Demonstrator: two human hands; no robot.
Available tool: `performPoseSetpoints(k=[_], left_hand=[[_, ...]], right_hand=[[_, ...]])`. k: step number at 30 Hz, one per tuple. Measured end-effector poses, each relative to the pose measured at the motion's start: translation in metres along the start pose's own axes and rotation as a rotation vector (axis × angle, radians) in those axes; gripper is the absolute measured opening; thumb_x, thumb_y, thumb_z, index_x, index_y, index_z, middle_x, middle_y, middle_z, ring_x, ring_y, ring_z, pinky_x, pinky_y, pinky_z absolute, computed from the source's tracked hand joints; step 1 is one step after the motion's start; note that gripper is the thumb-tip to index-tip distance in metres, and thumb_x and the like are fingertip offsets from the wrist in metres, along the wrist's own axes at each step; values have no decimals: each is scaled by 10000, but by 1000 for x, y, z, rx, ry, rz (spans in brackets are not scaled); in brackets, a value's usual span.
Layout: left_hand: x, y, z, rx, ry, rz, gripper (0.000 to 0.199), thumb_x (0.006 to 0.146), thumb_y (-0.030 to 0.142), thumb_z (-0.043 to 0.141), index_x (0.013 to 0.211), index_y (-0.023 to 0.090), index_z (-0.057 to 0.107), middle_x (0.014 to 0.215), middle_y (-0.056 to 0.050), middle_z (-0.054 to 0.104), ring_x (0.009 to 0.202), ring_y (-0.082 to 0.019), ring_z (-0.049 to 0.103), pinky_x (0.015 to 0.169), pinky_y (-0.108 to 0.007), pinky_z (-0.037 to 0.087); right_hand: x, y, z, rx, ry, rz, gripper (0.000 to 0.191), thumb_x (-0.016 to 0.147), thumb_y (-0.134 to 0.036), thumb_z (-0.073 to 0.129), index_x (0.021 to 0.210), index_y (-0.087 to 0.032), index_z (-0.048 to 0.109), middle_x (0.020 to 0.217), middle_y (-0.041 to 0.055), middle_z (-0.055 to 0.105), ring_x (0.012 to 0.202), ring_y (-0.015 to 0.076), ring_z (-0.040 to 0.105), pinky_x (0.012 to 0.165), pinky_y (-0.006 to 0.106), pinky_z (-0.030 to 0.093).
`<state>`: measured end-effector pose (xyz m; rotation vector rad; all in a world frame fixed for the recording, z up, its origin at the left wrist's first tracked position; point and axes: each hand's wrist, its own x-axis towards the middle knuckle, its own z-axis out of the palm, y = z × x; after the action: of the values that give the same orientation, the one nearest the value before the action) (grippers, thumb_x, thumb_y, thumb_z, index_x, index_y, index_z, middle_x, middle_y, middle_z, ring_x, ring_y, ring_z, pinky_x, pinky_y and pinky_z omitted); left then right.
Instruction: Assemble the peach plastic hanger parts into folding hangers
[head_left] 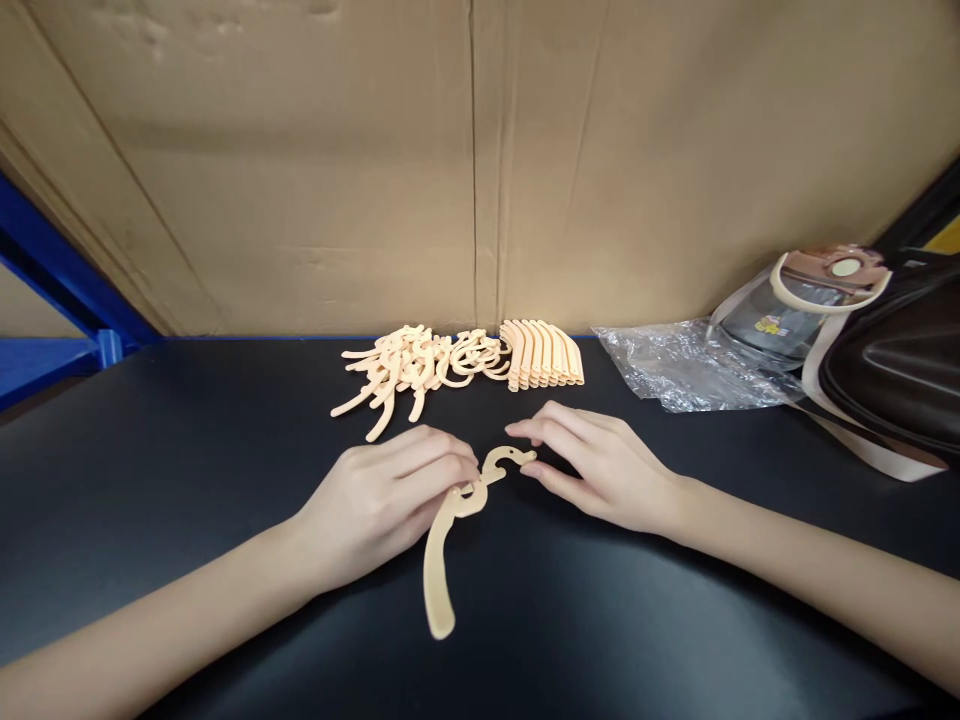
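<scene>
Noting first how the beige hooked piece (437, 570) lies from your grip: it sits over the black tabletop (570, 620), near the centre of the view, and your left hand (390, 490) is the one on it. You have the left fingers closed on it near the middle, where the curved arm meets the hooked end (491, 460); your knuckles cover part of that joint, so I cannot tell whether more of it runs beneath them. From that pinch the long, flat arm drops to about 6:30, toward you, bowed slightly, while the hooked end goes off to 2 o'clock. Key relation: the hook's tip points at 3, straight into the gap of your right hand (600, 465), which reaches in from that side with thumb and forefinger parted and gripping nothing. Right thumb is just beside the tip; contact, cannot tell. So the hook end is nearer your right hand, the long arm nearer your left. Beyond, from the same pinch: loose pile (397, 370) of similar pale pieces at 11, stacked curved pieces (541, 353) at 1, both well apart from your fingers. Height of the held piece above the surface: unclear.
</scene>
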<state>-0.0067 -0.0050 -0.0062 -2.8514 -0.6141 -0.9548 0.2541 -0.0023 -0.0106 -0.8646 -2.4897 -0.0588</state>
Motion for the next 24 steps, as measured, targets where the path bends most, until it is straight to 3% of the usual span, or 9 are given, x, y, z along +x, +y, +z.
performPoseSetpoints(k=[5, 12, 17, 21, 24], left_hand=[[1, 8, 1, -2, -23, 130, 163, 1004, 111, 413, 1028, 154, 568, 1025, -90, 690, 908, -150, 665, 639, -196, 513], [8, 16, 5, 35, 49, 218, 172, 987, 80, 450, 914, 141, 593, 925, -51, 717, 855, -135, 668, 599, -199, 509], [11, 19, 3, 77, 98, 308, 135, 914, 89, 608, 794, 151, 611, 905, -9, 729, 824, -135, 651, 710, -231, 550], [13, 22, -1, 153, 105, 341, 163, 959, 98, 535, 843, 153, 634, 942, -7, 731, 829, -130, 638, 732, -232, 544], [11, 20, -5, 224, 39, 301, 212, 1005, 118, 444, 974, 184, 644, 1026, -4, 733, 900, -137, 641, 773, -235, 530]], right_hand=[[-1, -9, -1, 49, 19, -127, 389, 993, -346, 487, 1328, -150, 502, 1106, 81, 646, 939, 168, 634, 791, 304, 556], [1, -15, 0, 173, -48, -161, 280, 980, -349, 518, 1172, -156, 584, 1132, 83, 642, 969, 169, 616, 829, 297, 537], [3, -23, 1, 101, 49, -247, 212, 1007, -297, 472, 1000, -141, 615, 958, 63, 674, 843, 148, 601, 728, 272, 500], [2, -21, -1, -15, 114, -286, 245, 1019, -265, 440, 912, -148, 628, 835, 42, 675, 717, 140, 562, 634, 275, 441], [-1, -13, -4, -165, 101, -370, 225, 1007, -216, 444, 907, -158, 637, 844, 47, 684, 721, 154, 557, 631, 297, 410]])
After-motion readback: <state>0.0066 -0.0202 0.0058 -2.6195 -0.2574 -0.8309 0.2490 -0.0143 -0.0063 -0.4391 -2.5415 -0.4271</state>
